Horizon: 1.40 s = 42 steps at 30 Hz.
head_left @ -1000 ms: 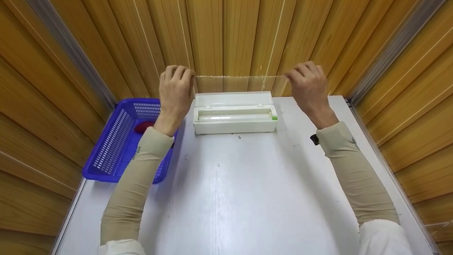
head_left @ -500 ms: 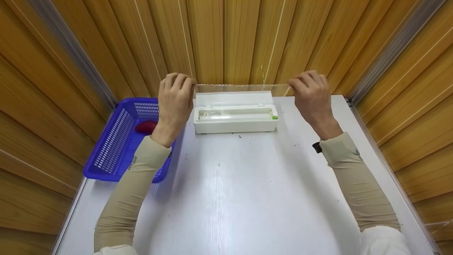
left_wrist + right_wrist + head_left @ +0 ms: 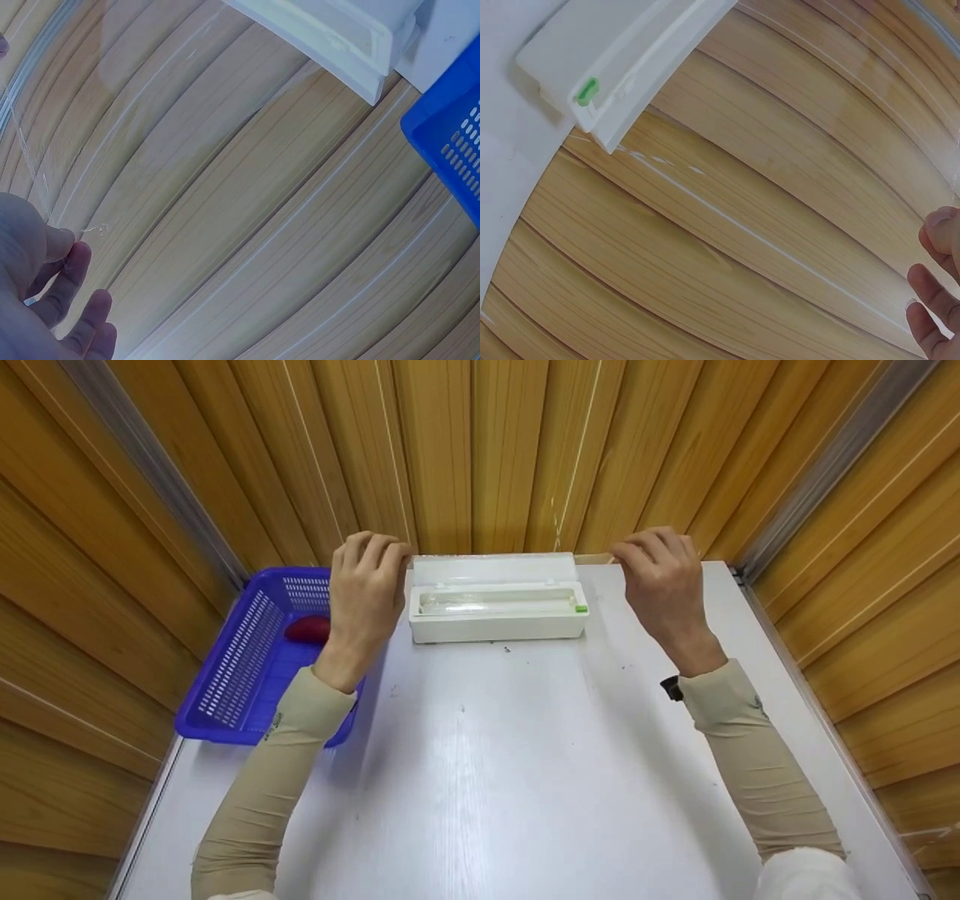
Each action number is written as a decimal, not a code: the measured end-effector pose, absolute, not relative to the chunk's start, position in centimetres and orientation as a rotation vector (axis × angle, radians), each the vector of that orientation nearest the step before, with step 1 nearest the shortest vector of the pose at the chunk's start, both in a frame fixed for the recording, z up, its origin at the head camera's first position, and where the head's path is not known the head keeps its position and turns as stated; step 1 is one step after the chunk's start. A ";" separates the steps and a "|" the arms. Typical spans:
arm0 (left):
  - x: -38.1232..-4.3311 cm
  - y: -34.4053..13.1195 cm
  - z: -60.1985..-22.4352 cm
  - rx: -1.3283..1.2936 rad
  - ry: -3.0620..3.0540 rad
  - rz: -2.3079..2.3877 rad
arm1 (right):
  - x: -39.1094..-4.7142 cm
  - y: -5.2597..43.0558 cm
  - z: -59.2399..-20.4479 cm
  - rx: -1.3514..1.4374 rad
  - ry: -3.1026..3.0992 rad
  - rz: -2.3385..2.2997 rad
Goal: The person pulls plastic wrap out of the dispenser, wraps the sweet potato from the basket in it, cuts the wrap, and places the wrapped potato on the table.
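A sheet of clear plastic wrap [image 3: 39, 176] stretches between both hands, its top edge catching the light. My left hand [image 3: 367, 591] pinches one corner between thumb and forefinger, as the left wrist view shows. The other corner is pinched by my right hand [image 3: 664, 589]; in the right wrist view that hand [image 3: 939, 262] is partly cut off at the edge. Behind the film's lower part, on the table, stands a white wrap dispenser box [image 3: 496, 628] with its lid [image 3: 493, 570] raised and a green slider [image 3: 581, 609] at the right end. Both hands are level with the lid's top, apart from the box.
A blue-purple perforated basket [image 3: 238, 660] stands on the table's left, partly behind my left forearm, with a dark red object [image 3: 306, 629] inside. The white table [image 3: 517, 780] extends in front of the dispenser. Wood-patterned walls [image 3: 510, 457] close off the back and both sides.
Both hands have come down and closer in the head view, carrying the wrap with them. Its top edge has dropped from above the lid to about the lid's upper rim. The dispenser and basket stay put.
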<state>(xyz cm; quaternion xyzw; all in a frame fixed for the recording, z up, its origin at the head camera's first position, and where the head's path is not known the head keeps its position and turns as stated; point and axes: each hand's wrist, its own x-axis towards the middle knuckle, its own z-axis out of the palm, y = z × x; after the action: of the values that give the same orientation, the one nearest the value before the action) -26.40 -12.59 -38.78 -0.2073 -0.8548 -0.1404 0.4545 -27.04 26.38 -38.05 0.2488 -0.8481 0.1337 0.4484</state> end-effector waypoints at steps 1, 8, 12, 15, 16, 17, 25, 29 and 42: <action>-26.3 -12.6 -38.8 -0.511 -2.099 -0.345 | -26.9 26.4 -38.1 0.616 -2.097 0.331; -25.5 -12.4 -38.8 -0.515 -2.109 -0.380 | -26.2 26.6 -38.2 0.613 -2.070 0.330; -25.0 -12.4 -38.7 -0.513 -2.116 -0.396 | -25.8 26.6 -38.2 0.619 -2.046 0.344; -24.8 -12.4 -38.7 -0.514 -2.107 -0.405 | -25.5 26.6 -38.3 0.621 -2.030 0.348; -24.7 -12.5 -38.7 -0.513 -2.103 -0.407 | -25.4 26.5 -38.3 0.622 -2.027 0.348; -24.6 -12.5 -38.7 -0.513 -2.098 -0.411 | -25.3 26.5 -38.2 0.624 -2.025 0.348; -23.8 -12.6 -38.7 -0.499 -2.071 -0.430 | -24.7 26.4 -38.0 0.633 -2.014 0.356; -23.4 -12.7 -38.5 -0.496 -2.080 -0.425 | -24.4 26.3 -37.8 0.630 -2.002 0.360; -22.8 -12.6 -38.5 -0.493 -2.043 -0.421 | -23.8 26.3 -37.7 0.638 -1.984 0.382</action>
<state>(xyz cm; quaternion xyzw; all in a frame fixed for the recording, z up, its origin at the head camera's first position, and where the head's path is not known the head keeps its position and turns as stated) -22.80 -12.61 -38.49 -0.2020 -0.8369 -0.1726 0.4786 -23.78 26.31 -37.72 0.2625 -0.8166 0.1573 0.4893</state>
